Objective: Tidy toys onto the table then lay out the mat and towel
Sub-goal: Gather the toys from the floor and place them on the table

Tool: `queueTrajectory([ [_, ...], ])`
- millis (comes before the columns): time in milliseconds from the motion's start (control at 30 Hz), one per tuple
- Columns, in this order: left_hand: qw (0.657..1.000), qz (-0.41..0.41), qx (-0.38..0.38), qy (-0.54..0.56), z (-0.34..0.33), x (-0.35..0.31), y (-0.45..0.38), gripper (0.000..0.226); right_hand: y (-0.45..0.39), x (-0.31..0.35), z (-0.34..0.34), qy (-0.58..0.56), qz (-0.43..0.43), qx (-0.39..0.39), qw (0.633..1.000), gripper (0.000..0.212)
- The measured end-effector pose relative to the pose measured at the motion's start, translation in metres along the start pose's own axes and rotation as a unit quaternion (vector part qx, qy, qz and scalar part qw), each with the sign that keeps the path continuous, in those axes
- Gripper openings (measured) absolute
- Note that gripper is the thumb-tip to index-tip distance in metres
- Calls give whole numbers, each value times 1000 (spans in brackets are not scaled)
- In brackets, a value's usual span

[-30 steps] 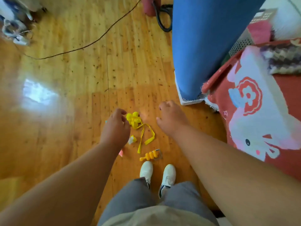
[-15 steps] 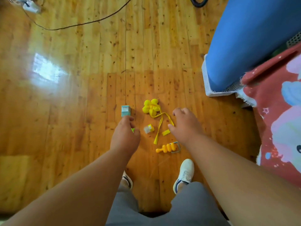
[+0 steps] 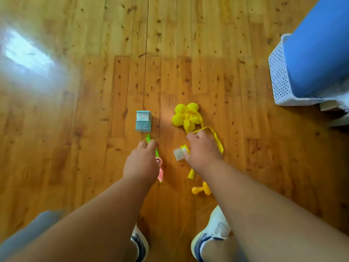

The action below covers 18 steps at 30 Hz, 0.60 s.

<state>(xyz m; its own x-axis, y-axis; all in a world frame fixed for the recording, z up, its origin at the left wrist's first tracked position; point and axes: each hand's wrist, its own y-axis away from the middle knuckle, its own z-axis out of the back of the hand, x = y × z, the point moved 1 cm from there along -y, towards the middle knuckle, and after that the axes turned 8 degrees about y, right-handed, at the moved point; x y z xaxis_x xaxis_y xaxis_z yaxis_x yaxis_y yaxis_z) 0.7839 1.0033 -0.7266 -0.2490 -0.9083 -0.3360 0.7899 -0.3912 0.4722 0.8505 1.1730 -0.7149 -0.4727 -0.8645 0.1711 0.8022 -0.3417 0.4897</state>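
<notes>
Crouching over toys scattered on the wooden floor (image 3: pixel 188 44), the person is pinching a green stick toy (image 3: pixel 149 138) with the left hand (image 3: pixel 141 163), just below a teal cube (image 3: pixel 143 121). The right hand (image 3: pixel 203 150) is curling around a small clear-and-yellow block (image 3: pixel 181 152) and the yellow flower's ribbon (image 3: pixel 217 138), gathering several at once, I judge. At the right, a white perforated basket (image 3: pixel 279 78) is holding a blue roll (image 3: pixel 319 53).

Box (image 3: pixel 143 121) lies left of flower toy (image 3: pixel 187 115); basket (image 3: pixel 281 80) far right.
</notes>
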Motion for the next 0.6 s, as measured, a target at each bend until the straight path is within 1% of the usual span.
queueTrajectory([
  [67,985,-81,65,-139,-41,23,-28,73,-31,-2,-47,44,21,19,999,44],
  [133,962,-114,113,-222,-76,41,-59,82,-61,-3,-87,91,71,26,993,41],
  [200,944,-127,150,-263,-111,54,-87,88,-89,-3,-119,142,125,22,982,41],
  [267,926,-150,175,-300,-143,63,-111,86,-111,-8,-146,189,152,38,969,43],
  [367,897,-192,191,-348,-175,73,-138,87,-131,-18,-182,233,156,93,955,54],
  [433,884,-208,216,-359,-184,79,-149,91,-137,-23,-202,244,146,105,953,52],
  [467,880,-214,222,-361,-186,83,-152,87,-138,-25,-209,242,138,105,955,48],
  [500,880,-219,219,-362,-186,86,-153,79,-140,-27,-213,234,126,105,958,45],
  [567,889,-226,186,-353,-189,94,-154,56,-140,-29,-222,214,102,105,966,39],
  [600,895,-224,168,-346,-192,97,-154,51,-141,-28,-225,207,94,103,968,37],
])
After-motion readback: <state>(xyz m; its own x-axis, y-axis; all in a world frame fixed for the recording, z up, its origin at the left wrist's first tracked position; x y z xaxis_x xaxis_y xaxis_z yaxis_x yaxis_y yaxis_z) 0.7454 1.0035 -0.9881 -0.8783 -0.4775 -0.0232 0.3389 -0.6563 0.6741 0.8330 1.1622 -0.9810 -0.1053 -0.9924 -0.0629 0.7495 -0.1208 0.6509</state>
